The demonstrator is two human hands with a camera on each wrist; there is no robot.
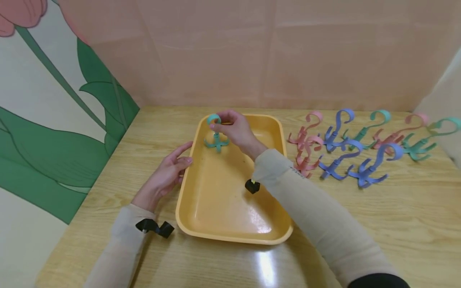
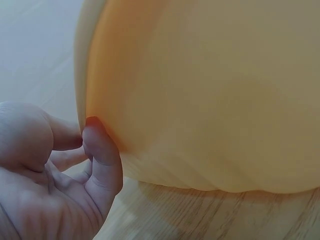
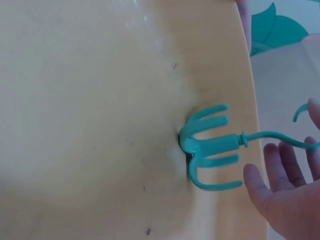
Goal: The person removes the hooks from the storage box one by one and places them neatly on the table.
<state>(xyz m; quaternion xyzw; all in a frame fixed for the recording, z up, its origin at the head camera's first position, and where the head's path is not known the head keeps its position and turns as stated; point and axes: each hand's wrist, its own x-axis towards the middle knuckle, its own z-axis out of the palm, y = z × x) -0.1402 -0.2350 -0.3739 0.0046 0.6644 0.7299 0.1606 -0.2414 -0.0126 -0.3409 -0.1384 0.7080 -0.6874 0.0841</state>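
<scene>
My right hand pinches the curved top of a teal multi-prong hanging hook inside the yellow tray, near its far left corner. In the right wrist view the hook's prongs touch or nearly touch the tray floor, and the hook top is partly out of frame by my fingers. My left hand holds the tray's left rim. In the left wrist view my thumb and fingers pinch the tray wall between them.
To the right of the tray, several more hanging hooks stand in rows on the wooden table: pink, blue and teal ones. A pink-covered wall rises behind; a leaf-painted wall is at left.
</scene>
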